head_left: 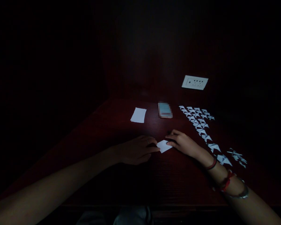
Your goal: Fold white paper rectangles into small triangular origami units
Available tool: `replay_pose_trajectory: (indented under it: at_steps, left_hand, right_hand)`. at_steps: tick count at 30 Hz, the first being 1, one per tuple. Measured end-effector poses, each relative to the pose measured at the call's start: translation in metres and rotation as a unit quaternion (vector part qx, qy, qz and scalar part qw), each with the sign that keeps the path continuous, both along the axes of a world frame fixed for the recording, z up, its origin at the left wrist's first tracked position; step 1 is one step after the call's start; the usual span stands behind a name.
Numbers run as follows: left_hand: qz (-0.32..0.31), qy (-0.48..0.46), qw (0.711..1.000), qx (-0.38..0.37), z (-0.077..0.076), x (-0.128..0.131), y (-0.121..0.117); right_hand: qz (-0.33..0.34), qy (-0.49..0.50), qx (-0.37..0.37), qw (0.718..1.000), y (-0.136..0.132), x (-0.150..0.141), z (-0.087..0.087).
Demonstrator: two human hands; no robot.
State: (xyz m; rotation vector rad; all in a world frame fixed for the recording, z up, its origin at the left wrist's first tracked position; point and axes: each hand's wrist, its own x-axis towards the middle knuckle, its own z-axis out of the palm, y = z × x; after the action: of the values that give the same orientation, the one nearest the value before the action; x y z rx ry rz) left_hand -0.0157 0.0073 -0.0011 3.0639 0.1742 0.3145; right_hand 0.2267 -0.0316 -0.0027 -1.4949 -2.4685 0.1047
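A small piece of white paper (164,146) lies on the dark red table between my two hands, its outline slanted as if partly folded. My left hand (138,150) comes in from the left, with its thumb and fingertips holding the paper's left edge. On the other side, my right hand (182,143) has its thumb on the paper's right part and its index finger curved at the upper edge. The fingertips cover both ends of the sheet, so the folds there are hidden.
A stack of white paper (138,115) lies behind my left hand. Beside it is a blurred phone-like object (165,110). Rows of folded paper pieces (201,126) and a pile of paper scraps (237,157) are at the right. A wall socket (195,82) is behind the dark red table (103,125).
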Motion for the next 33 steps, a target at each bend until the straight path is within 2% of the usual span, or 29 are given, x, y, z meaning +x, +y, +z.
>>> replay_pose_trajectory:
  at_steps: [5,10,17,23,27,33]
  left_hand:
    - [0.021,0.000,1.000,0.002,-0.002,0.000,-0.002]
    - [0.045,-0.007,0.999,0.009,-0.004,0.002,-0.006]
    - [0.015,-0.002,1.000,0.025,-0.006,0.007,-0.009]
    - [0.015,-0.018,0.999,0.029,-0.012,0.006,-0.007]
    - [0.012,-0.015,0.999,0.028,-0.012,0.006,-0.007]
    - [0.005,-0.034,0.999,0.023,-0.009,0.007,-0.007]
  right_hand:
    - [-0.053,-0.005,0.026,0.998,-0.001,0.007,0.005]
    - [-0.100,0.021,-0.019,0.995,0.000,0.020,0.009]
    - [-0.089,0.117,-0.046,0.988,0.007,0.004,-0.004]
    - [-0.086,0.137,-0.077,0.984,0.007,0.002,0.001]
    - [-0.095,0.183,-0.093,0.974,0.004,-0.001,0.002]
    - [-0.082,0.249,-0.028,0.965,-0.001,-0.014,0.000]
